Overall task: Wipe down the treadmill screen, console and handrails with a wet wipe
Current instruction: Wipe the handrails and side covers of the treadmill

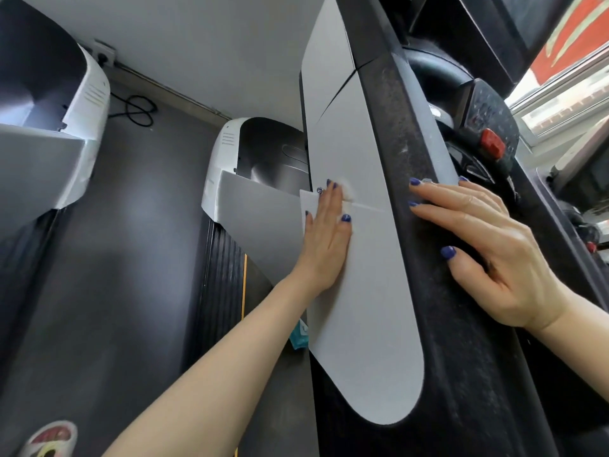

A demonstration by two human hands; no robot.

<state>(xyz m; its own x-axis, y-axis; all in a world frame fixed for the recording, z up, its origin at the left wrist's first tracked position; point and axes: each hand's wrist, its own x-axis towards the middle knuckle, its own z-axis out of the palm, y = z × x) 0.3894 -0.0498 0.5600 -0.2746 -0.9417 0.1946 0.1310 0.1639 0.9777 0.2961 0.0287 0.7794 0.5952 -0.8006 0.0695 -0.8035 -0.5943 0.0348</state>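
1. The left hand (326, 235) lies flat on the pale grey, smooth side panel (359, 258) of the treadmill's handrail, its fingers straight and pressing a crumpled white wet wipe (347, 194) against it.
2. The wipe shows only at the fingertips, near a thin seam in the panel.
3. The right hand (487, 245) rests on the black, textured handrail top (438, 324), fingers spread and relaxed, holding nothing.
4. A red stop button (492, 143) sits on the dark console (478, 110) beyond.
5. A teal packet (300, 336) lies below on the black treadmill belt (263, 357).
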